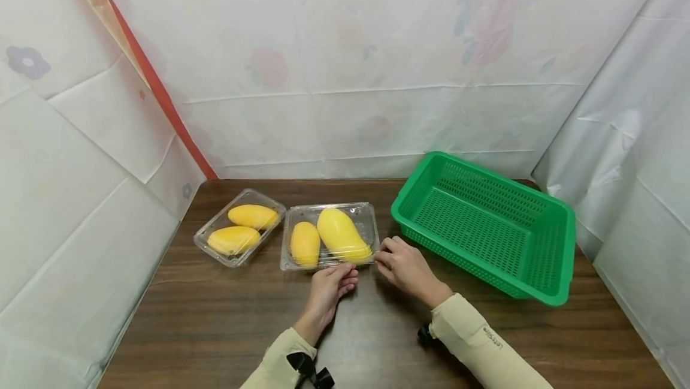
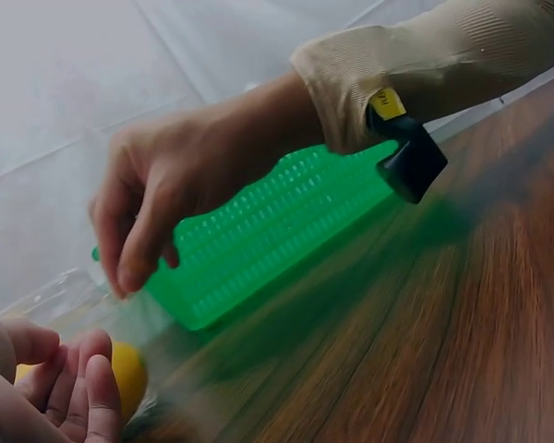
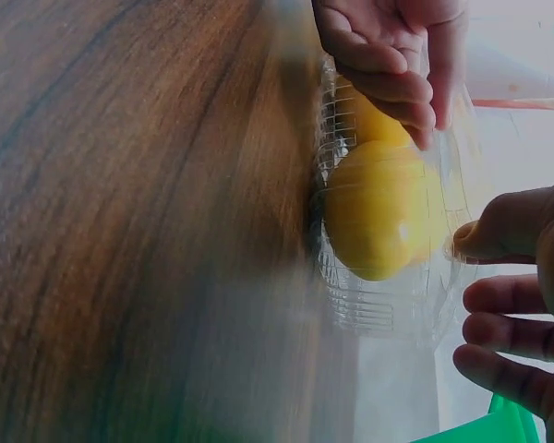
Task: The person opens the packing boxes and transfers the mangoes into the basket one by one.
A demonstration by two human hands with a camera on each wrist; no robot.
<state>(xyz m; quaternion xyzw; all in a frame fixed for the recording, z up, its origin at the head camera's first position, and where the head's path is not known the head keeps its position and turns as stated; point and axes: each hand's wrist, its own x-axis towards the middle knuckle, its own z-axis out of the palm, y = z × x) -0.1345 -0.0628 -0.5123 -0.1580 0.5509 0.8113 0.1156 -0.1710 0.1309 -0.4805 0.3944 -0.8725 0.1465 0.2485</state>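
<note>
- A brown table (image 1: 215, 317) with dark streaks of wood grain spreads across the lower part of the head view, glossy where light falls near the hands.
- Pale wall sheeting (image 1: 334, 29) with creases and faint fruit prints encloses three sides; a red strip (image 1: 156, 86) slants down the left corner.
- The clear container (image 1: 368, 221) lies on the table at the middle, between the second container (image 1: 218, 220) and the green basket (image 1: 474, 230).
- It is rectangular, thin and shiny, with ridged walls seen in the right wrist view.
- Inside it lie a big mango (image 1: 342, 233), plump and slightly bent, and a slimmer mango (image 1: 305, 245) to its left, both smooth and yellow.
- The left hand (image 1: 330, 290) is at the near edge, fingers gently bent, thumb close to them; I cannot tell whether it pinches the plastic.
- The right hand (image 1: 406, 269) is at the near right corner, thumb tip against the rim, other fingers slightly apart; whether they grip is unclear.
- The second container, also clear, sits at an angle and holds two oval yellow mangoes.
- The basket is perforated plastic with a broad rim.
- Both sleeves (image 1: 474, 335) are beige, the cuffs ribbed.
</note>
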